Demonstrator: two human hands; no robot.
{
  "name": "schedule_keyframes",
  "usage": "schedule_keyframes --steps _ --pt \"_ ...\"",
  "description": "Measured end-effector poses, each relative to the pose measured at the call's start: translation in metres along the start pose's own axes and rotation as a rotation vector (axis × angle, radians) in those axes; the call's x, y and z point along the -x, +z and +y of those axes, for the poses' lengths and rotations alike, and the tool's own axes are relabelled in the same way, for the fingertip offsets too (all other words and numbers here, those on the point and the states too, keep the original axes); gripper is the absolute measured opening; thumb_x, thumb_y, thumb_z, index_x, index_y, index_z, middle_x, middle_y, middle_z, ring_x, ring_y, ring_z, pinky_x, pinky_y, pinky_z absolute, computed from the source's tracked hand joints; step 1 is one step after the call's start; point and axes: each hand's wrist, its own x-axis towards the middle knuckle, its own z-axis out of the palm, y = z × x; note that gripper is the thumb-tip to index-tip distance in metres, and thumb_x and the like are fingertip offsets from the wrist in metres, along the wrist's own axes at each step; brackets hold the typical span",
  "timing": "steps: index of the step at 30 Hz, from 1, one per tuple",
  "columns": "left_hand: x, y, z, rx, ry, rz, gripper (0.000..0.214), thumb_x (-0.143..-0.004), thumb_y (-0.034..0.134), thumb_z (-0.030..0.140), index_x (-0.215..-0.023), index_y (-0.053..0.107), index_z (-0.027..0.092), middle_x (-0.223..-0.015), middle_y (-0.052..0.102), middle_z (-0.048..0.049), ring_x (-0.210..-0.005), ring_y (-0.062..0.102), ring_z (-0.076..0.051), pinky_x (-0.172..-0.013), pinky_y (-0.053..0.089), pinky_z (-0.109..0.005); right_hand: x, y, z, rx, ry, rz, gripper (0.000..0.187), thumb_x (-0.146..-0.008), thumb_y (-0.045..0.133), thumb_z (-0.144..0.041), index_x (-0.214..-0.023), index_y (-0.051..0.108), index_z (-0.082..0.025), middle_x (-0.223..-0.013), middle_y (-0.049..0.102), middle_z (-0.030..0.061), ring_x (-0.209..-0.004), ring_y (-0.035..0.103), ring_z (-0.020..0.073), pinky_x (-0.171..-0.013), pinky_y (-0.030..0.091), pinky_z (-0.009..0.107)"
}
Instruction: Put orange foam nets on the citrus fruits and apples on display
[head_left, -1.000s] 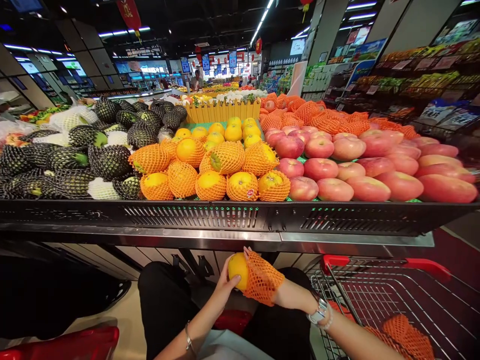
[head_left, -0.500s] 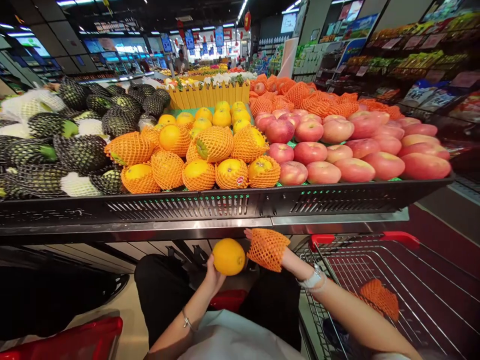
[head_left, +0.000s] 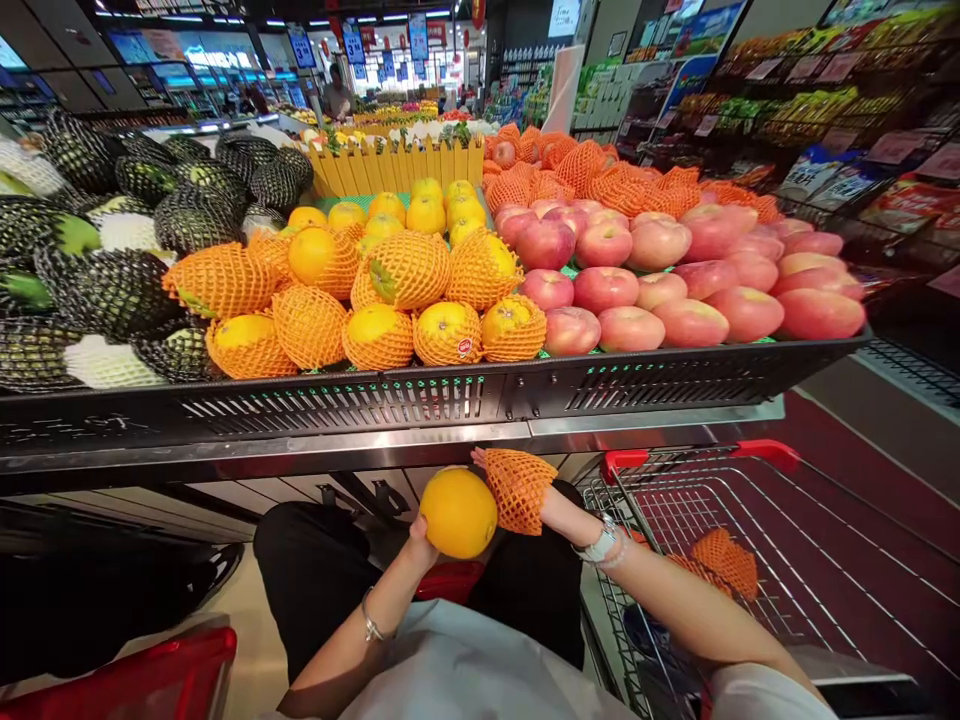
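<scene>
My left hand (head_left: 421, 540) is closed round a large, bare orange (head_left: 459, 512), holding it above my lap from the left side. An orange foam net sleeve (head_left: 519, 490) is pulled over my right hand (head_left: 480, 458) as far as the wrist. Only the fingertips poke out of its far end, stretched forward; the mesh covers the rest of the hand. The sleeve's left edge is right by the orange, and I cannot tell whether they touch.
A black display tray (head_left: 337, 405) in front bears net-wrapped oranges (head_left: 448, 333), red apples (head_left: 606, 290) and dark-netted green fruit (head_left: 120, 290). To the right stands a shopping cart (head_left: 626, 460) with another foam net (head_left: 724, 562) in it. A red basket (head_left: 142, 670) is at lower left.
The orange has come closer to the camera and to the sleeved right hand, and looks larger. My view has shifted slightly, so the display sits further left.
</scene>
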Motion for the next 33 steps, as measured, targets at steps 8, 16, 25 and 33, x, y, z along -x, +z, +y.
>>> schedule_keyframes --steps 8,16,25,33 --pt "-0.007 0.028 0.061 0.115 0.101 0.314 0.066 -0.059 0.056 0.072 -0.1 0.065 0.021 -0.092 0.07 -0.0094 -0.084 0.067 -0.029 -0.063 0.053 -0.035 0.067 0.0 -0.109 0.421 -0.323 -0.132 0.019 -0.093 0.054 -0.026 -0.1 0.07 -0.019 -0.109 0.07 0.0072 -0.107 0.063 0.0198 -0.099 0.047 0.034" --pt "0.013 0.044 0.083 0.223 -0.097 0.087 0.077 -0.065 0.055 0.072 -0.113 0.059 0.012 -0.093 0.071 -0.0154 -0.084 0.069 -0.03 -0.068 0.056 -0.038 0.025 -0.006 -0.072 -0.416 -0.101 0.104 0.034 -0.091 0.055 -0.046 -0.108 0.066 -0.018 -0.107 0.068 0.0081 -0.101 0.064 0.0184 -0.09 0.049 0.032" --pt "0.007 0.033 0.053 0.168 -0.186 0.035 0.086 -0.069 0.059 0.068 -0.133 0.045 0.011 -0.104 0.07 -0.0167 -0.099 0.066 -0.033 -0.09 0.051 -0.045 0.024 0.016 -0.042 -0.755 0.225 -0.237 0.039 -0.08 0.068 -0.052 -0.085 0.065 -0.013 -0.084 0.067 0.0045 -0.079 0.062 0.0136 -0.079 0.047 0.026" --pt "0.005 0.023 0.043 -0.014 -0.054 -0.002 0.082 -0.055 0.073 0.067 -0.12 0.058 0.019 -0.11 0.067 -0.0133 -0.117 0.056 -0.039 -0.099 0.045 -0.05 0.026 0.005 -0.035 -0.777 0.191 -0.261 0.036 -0.063 0.08 -0.041 -0.076 0.061 -0.014 -0.064 0.063 0.0001 -0.053 0.056 0.0096 -0.056 0.047 0.021"
